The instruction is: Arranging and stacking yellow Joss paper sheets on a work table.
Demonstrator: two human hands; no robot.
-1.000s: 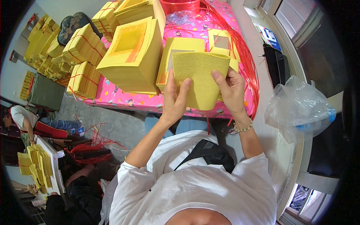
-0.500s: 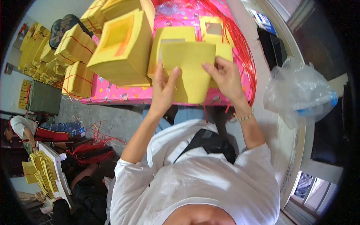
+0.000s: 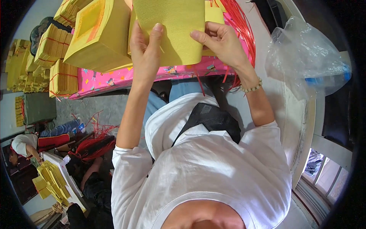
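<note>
Both my hands hold a sheaf of yellow paper above the near edge of the table. Its far end runs past the top of the picture. My left hand grips the left side, thumb on the front face and fingers partly hidden behind. On the right side, my right hand pinches the edge between its thumb and curled fingers. Just left of the sheaf stands a tall stack of yellow paper with an orange-printed top. More yellow paper lies behind my right hand.
A pink patterned tablecloth covers the table. Red plastic strands hang along its right side. Bundles of tied yellow paper stand at left. A clear plastic bag rests at right. Other people work at a white table lower left.
The view has shifted, so the table, stacks and hands sit higher in the picture. Both hands keep hold of the yellow paper, which now looks larger and closer.
</note>
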